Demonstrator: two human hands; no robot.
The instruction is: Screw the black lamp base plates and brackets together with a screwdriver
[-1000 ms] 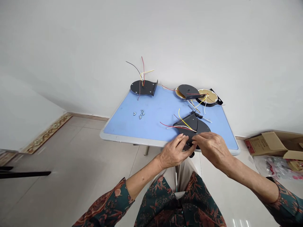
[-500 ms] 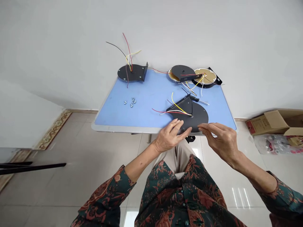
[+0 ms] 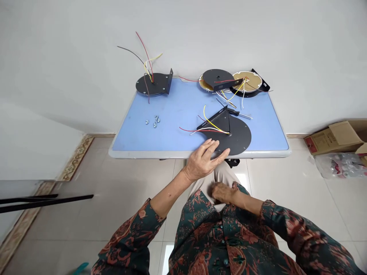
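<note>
A round black metal plate (image 3: 239, 133) with an upright slotted flange lies at the table's front edge. Yellow, red, white and dark wires (image 3: 213, 128) come out of its central hole. My left hand (image 3: 202, 160) rests on the plate's near left edge, fingers and thumb spread. Below the table, over my lap, is my right hand (image 3: 222, 192), apart from the plate; its fingers are turned down and blurred, so their grip does not show. Just behind the plate lies a screwdriver (image 3: 239, 113) with a black handle.
Several small screws (image 3: 156, 120) lie at the left of the blue table (image 3: 172, 133). A wired black disc unit (image 3: 155, 84) sits at the back left, others (image 3: 247, 82) at the back right, near the wall. An open cardboard box (image 3: 334, 139) stands on the floor at right.
My right hand has left the plate's near right edge and come down to my lap. My left hand stays on the plate. The view has shifted slightly.
</note>
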